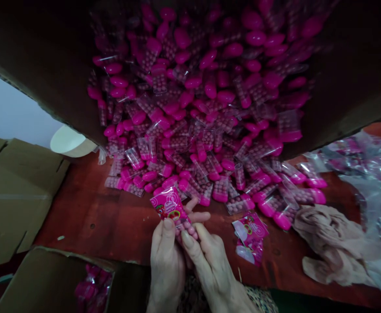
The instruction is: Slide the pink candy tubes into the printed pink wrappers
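Note:
Between my two hands is a small candy packet [170,204] with a printed pink top and a clear lower part showing round pink candies. My left hand [166,252] pinches its left side, the thumb pressed on the front. On the lower right, my right hand [210,256] grips by the candies with thumb and forefinger, its other fingers stretched out behind. Just beyond my hands lies a big heap of clear candy tubes [206,143] with bright pink caps, filled with pink balls. Right of my hands rest a few flat printed pink wrappers [251,232].
A large cardboard box [37,65] lies open towards me around the heap on the red wooden table [112,226]. A crumpled beige cloth [334,243] and clear plastic bags [373,174] sit at right. At left are a white bowl [68,141] and a lower box [47,278] holding pink packets.

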Demonstrator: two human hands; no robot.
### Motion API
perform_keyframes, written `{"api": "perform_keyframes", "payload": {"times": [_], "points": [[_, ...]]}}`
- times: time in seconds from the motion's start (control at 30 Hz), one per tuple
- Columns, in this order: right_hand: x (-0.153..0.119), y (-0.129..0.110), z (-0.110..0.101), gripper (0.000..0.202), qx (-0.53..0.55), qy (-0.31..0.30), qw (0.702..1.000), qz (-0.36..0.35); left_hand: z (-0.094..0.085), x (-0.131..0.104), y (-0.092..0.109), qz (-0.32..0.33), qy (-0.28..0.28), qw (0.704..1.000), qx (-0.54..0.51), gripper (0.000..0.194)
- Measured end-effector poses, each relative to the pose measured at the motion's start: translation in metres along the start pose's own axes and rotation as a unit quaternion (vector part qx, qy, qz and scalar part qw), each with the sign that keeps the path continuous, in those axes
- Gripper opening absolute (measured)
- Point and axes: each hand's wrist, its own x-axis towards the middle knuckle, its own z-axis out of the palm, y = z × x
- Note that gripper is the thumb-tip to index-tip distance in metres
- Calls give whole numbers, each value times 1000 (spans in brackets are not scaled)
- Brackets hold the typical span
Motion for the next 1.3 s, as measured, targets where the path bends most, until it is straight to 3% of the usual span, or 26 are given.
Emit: {"api": "perform_keyframes", "payload": {"times": [0.13,0.23,0.43,0.57,0.67,0.83,1.03,1.17,1.3], "points": [[9,-3,-3,34,104,-82,991,8,-3,3,6,-11,6,1000,-11,47],[11,1,-1,39,137,-101,985,18,-2,6,7,-15,25,1000,6,50],[11,11,8,46,88,-44,995,-12,2,4,0,2,49,999,-6,44],[11,11,10,44,28,-8,999,-39,5,1,0,-29,47,998,-5,29],[10,11,9,44,-4,2,999,-52,6,0,0,-43,40,998,-3,29],[6,11,9,42,21,21,999,-22,6,-3,-4,-68,15,997,16,32],[1,14,16,39,41,41,998,-32,-3,-7,-8,-54,10,998,34,33],[8,12,11,31,-43,49,990,-124,-11,-3,-6,-27,-10,1000,-1,30],[17,15,6,29,-200,137,932,-270,-15,7,-4,48,-41,998,-31,38]]}}
